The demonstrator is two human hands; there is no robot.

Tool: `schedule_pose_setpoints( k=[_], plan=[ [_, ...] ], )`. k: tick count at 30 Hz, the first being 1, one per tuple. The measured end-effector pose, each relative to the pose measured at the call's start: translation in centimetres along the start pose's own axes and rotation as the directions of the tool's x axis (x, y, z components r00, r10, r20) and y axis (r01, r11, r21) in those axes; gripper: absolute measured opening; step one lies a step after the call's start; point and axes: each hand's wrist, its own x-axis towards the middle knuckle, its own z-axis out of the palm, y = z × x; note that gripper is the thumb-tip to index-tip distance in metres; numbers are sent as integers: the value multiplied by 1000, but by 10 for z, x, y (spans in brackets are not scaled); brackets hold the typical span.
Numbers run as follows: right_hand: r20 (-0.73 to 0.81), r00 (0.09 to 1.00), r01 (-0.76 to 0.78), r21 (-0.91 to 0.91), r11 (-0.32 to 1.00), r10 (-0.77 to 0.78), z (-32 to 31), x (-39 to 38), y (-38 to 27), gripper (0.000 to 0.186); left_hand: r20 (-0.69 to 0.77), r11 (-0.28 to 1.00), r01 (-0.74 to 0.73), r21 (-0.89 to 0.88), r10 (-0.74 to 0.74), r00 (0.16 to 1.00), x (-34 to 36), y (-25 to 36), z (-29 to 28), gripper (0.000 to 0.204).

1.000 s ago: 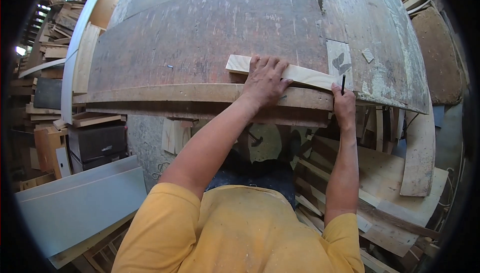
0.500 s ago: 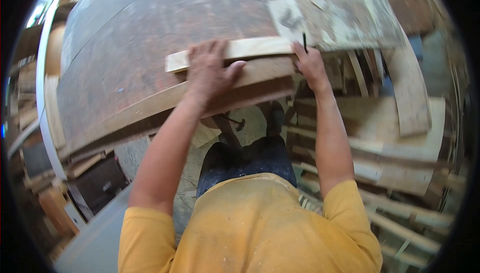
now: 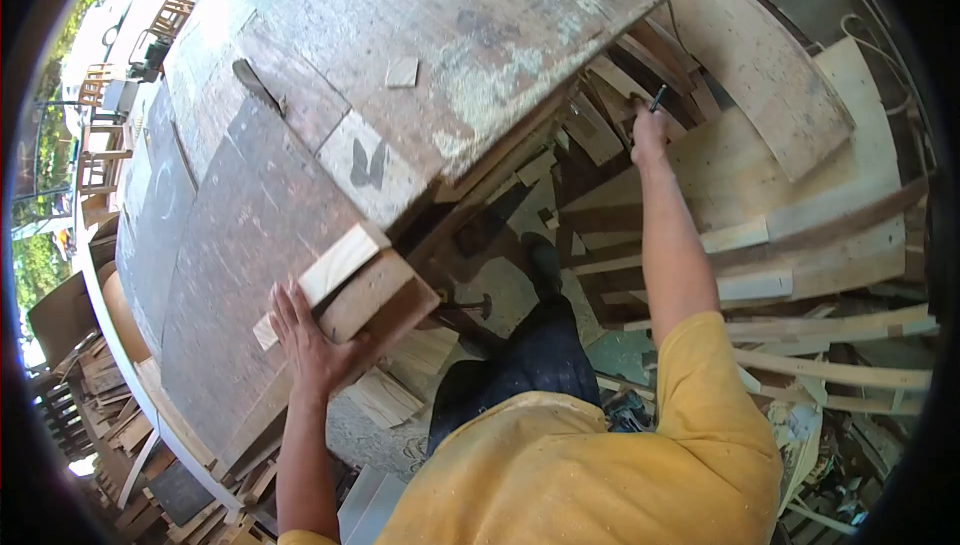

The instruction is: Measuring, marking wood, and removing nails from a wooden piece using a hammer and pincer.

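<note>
One pale wood strip [image 3: 345,260] is lying at the near edge of the worktable [image 3: 250,215], the left hand [image 3: 308,342] resting across its left end. Well apart from it, the right hand [image 3: 649,133] is holding a dark pencil [image 3: 658,97] beside some boards [image 3: 597,133]; whether it is also gripping one, I cannot tell. The worktable is partly hiding those boards, a saw blade [image 3: 258,86] is jutting up beyond the strip, and a small offcut [image 3: 402,72] is lying farther right.
</note>
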Motion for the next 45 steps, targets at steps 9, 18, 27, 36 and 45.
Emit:
schedule_pose_setpoints(
  k=[9,18,27,36,45],
  plan=[
    [529,847,-241,316,917,40,82,143,52,40,-54,999,-20,-44,18,998,10,-13,30,129],
    [363,917,76,251,965,-166,132,122,82,43,-78,996,-22,-81,15,997,18,-10,22,123],
    [141,818,548,103,830,-557,65,37,155,47,-157,988,1,-157,-26,987,12,-12,21,119],
    [448,894,240,-487,840,5,-23,-134,16,23,-225,976,-44,-214,-5,974,47,-43,18,112],
    [700,224,970,-95,222,-678,121,-123,-148,12,-275,987,-48,-152,5,962,141,-90,10,114]
  ],
)
